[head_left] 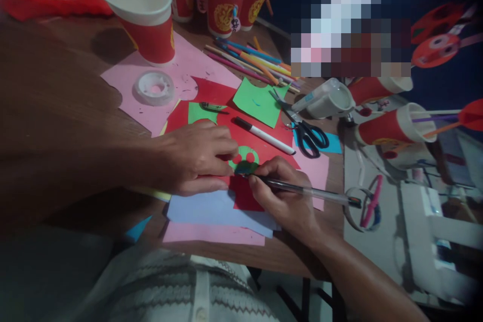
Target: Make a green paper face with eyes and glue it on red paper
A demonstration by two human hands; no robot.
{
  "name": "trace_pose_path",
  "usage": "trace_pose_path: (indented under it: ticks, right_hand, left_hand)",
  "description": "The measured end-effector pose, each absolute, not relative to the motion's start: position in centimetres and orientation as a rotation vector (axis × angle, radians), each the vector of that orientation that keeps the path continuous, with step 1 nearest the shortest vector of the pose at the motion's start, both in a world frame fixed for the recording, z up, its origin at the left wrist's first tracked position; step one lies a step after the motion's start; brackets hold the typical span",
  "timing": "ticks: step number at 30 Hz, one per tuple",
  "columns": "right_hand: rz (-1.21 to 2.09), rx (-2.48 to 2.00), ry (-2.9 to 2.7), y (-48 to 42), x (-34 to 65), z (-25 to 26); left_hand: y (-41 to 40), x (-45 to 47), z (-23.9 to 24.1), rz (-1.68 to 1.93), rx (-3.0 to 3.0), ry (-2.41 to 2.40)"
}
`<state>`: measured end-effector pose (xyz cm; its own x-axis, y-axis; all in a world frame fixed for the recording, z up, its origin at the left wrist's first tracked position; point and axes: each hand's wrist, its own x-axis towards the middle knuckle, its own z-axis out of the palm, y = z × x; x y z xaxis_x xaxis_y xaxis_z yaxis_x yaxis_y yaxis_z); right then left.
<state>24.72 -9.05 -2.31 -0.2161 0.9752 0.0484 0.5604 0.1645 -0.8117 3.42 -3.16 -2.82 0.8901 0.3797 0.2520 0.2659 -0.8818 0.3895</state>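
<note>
A small round green paper cutout [244,154] with holes in it lies on red paper [264,136]. My left hand [199,158] rests on the papers with bent fingers, its fingertips pressing on the cutout's left edge. A clear-barrelled pen [309,189] with a black grip is pinched in my right hand [289,196], its tip at the cutout's lower edge. Just above lies a white marker [264,136] with a black cap. Black-handled scissors [307,133] lie to the right, their blades by a green paper piece [258,103].
Clear tape [154,88] and a red paper cup [151,35] stand on pink paper [128,78]. Coloured sticks [260,63] lie behind, near more cups [226,7]. A white cup [332,100] and decorated cups [392,123] are at right. Blue paper [204,211] lies near the front edge.
</note>
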Motion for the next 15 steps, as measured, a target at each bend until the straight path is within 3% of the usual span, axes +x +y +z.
trace_pose_path:
  ticks: [15]
  right_hand:
    - [0.867,-1.465,-1.857,-8.98,24.95,-2.33]
  left_hand:
    - [-3.07,3.57,-3.52,0.551,2.688,0.459]
